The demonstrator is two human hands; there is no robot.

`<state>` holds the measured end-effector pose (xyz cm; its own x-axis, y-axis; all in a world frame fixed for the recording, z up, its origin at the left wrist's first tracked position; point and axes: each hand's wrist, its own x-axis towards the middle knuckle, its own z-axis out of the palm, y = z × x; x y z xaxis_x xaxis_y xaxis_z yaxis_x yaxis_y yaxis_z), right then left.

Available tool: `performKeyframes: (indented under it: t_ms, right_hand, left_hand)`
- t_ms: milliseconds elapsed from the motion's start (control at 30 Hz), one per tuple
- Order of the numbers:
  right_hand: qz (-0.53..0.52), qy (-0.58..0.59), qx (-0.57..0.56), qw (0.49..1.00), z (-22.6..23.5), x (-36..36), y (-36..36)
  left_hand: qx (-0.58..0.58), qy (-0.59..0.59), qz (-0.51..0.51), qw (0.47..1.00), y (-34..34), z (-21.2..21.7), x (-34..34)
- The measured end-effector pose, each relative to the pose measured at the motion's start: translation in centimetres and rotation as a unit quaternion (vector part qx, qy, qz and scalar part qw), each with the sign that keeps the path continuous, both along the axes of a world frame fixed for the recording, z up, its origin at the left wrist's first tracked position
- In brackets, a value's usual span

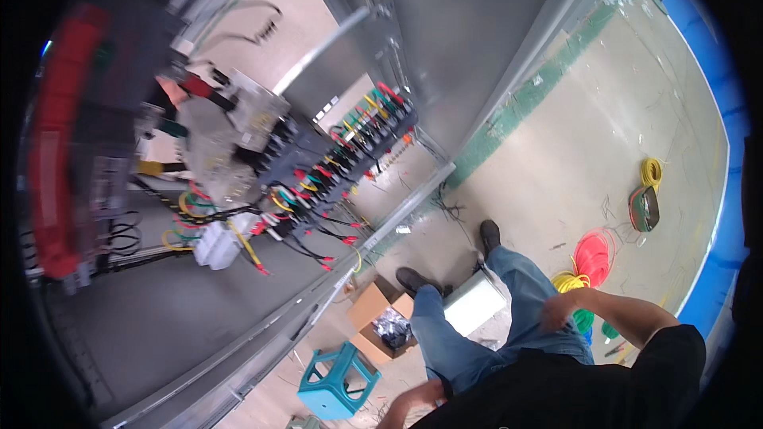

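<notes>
Blue denim at the near middle, and here's the right hand (559, 313) down at the right thigh of the jeans (455, 334); whether its fingers are curled or spread, there's no telling. Nearer and to the left, the left hand (423, 396) hangs low by the hip, its grip just as hard to read. Right beside the right hand, a yellow wire coil (566, 283) and a red wire coil (594, 257) lie on the floor. Over on the left, a teal stool (332, 400) stands near the left hand, an open cardboard box (366, 305) just beyond it. A white box (475, 303) sits between the legs, and far left, a grey cabinet (151, 326) holds a row of black units bristling with coloured wires.
</notes>
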<state>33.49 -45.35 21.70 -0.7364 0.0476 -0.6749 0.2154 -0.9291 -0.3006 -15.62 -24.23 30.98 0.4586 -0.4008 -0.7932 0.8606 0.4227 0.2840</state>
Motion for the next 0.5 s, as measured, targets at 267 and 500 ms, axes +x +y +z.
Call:
performKeyframes:
  t_ms: [267, 500]
  right_hand:
    - [0.071, -0.294, 0.396, 0.867, -8.9, -2.1, 17.4]
    - [-0.043, -0.328, 0.416, 0.847, -22.1, -2.0, 24.5]
  left_hand:
    - [0.388, 0.053, 0.123, 0.912, 8.7, -17.9, 2.9]
    - [0.458, -0.018, 0.121, 0.881, 15.9, -28.4, 12.6]
